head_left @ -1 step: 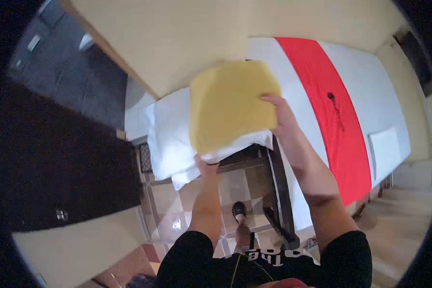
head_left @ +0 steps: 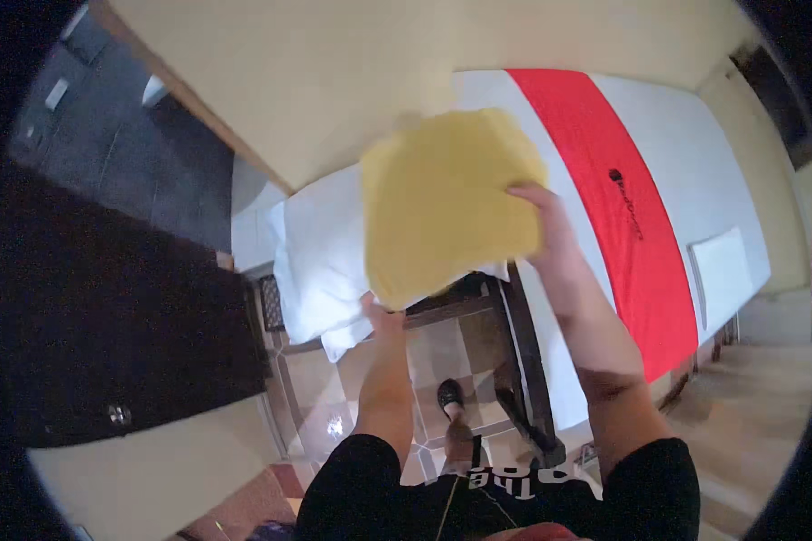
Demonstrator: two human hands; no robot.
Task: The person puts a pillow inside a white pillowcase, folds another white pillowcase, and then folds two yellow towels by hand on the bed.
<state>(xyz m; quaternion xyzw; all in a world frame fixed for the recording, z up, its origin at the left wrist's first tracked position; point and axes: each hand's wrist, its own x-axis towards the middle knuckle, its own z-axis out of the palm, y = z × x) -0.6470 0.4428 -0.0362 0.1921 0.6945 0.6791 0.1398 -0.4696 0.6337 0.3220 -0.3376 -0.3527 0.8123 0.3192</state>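
A yellow, squarish piece of folded cloth (head_left: pixel 451 203), slightly blurred, is held up in front of me over a bench. My right hand (head_left: pixel 543 221) grips its right edge, thumb on top and the other fingers hidden beneath. At its lower left corner is my left hand (head_left: pixel 384 316), fingers closed around the edge and partly hidden by it. Below and to the left, white bedding (head_left: pixel 320 257) lies heaped on a dark wooden bench (head_left: pixel 447 307), one corner hanging over the front.
To the right is a bed with a white sheet (head_left: pixel 568 234), a red runner (head_left: pixel 604 207) and a flat white pillow or folded cloth (head_left: pixel 724 270). A dark door (head_left: pixel 126 307) stands at the left, beside a dark-tiled room (head_left: pixel 144 135). My shoe (head_left: pixel 450 393) is on the tiled floor (head_left: pixel 352 388).
The yellow cloth has shifted slightly to the right, with my right hand moving along with it. It covers less of the white bedding at its left. Both hands keep their hold.
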